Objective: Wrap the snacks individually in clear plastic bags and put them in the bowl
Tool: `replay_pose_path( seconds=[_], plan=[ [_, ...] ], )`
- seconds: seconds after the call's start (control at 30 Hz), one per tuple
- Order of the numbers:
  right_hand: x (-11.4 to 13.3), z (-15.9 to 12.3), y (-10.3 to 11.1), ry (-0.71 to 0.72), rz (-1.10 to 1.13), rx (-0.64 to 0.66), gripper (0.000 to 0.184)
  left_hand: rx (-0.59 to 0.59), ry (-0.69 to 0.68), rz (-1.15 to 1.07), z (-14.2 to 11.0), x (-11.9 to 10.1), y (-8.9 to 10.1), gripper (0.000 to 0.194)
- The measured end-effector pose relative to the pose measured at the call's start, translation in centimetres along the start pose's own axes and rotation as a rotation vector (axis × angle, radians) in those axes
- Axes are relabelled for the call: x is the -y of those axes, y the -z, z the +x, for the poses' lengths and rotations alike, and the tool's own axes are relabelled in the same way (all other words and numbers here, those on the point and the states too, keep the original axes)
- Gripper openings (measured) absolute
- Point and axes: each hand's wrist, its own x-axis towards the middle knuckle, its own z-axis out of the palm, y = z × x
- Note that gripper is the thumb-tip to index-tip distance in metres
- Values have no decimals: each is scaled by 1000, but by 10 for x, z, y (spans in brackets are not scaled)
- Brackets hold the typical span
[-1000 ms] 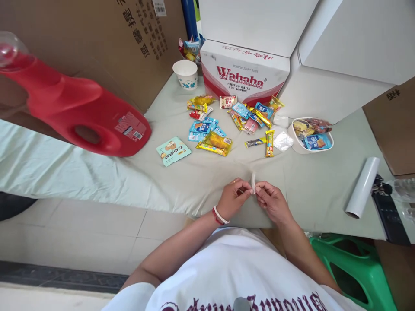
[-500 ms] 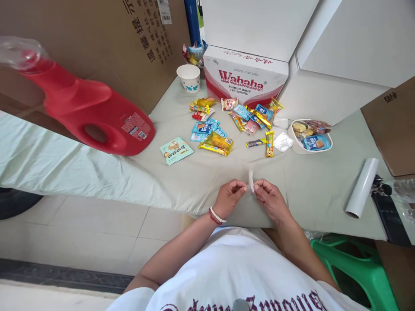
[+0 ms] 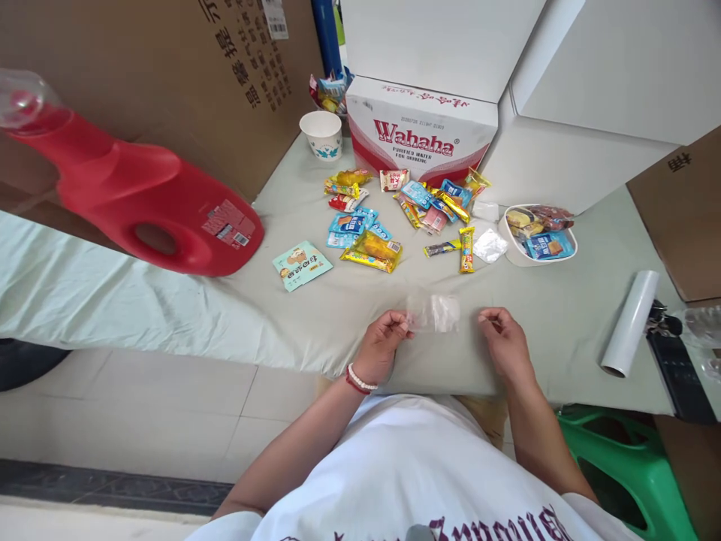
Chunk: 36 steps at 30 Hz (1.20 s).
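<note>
My left hand [image 3: 383, 342], with a beaded bracelet at its wrist, pinches the left edge of a small clear plastic bag [image 3: 442, 312]. The bag spreads out flat to the right over the cloth, its right part crinkled and shiny. A gap separates it from my right hand [image 3: 505, 340], whose fingertips are pressed together; whether anything thin is between them cannot be made out. Beyond the hands lie a yellow snack packet [image 3: 372, 250], a small yellow bar [image 3: 466, 249], a dark-wrapped stick [image 3: 442, 248] and a mint-green packet [image 3: 303, 265].
Farther back are a heap of wrapped snacks [image 3: 436, 201], crumpled clear plastic [image 3: 490, 245] and a white tub [image 3: 511, 252] of snacks. A Wahaha box [image 3: 422, 135], paper cup [image 3: 321, 137] and red jug [image 3: 152, 203] stand behind. A white roll [image 3: 629, 323] lies right, above a green stool [image 3: 647, 466].
The narrow folded clear plastic between my hands is now spread out as a flat bag. My right hand has moved right, away from it; my left hand has shifted slightly left, keeping hold.
</note>
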Motion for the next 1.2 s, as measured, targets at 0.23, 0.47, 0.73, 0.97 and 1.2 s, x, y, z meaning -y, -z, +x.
replay_pose_path(
  seconds=[0.23, 0.47, 0.73, 0.97, 1.2],
  plan=[
    [25, -25, -43, 88, -43, 269, 29, 100, -429, 579, -7, -5, -12, 12],
    [14, -18, -74, 185, -12, 385, 20, 96, -307, 389, -14, -4, -13, 15],
    [11, -25, -65, 330, -189, 356, 17, -2, -169, 319, -7, -7, -11, 28],
    [3, -27, -46, 64, 62, 257, 28, -23, 11, 142, -4, -2, -9, 29],
    [-2, -28, -18, 20, -127, 418, 29, -135, 77, -223, 2, -4, -7, 26]
  ],
)
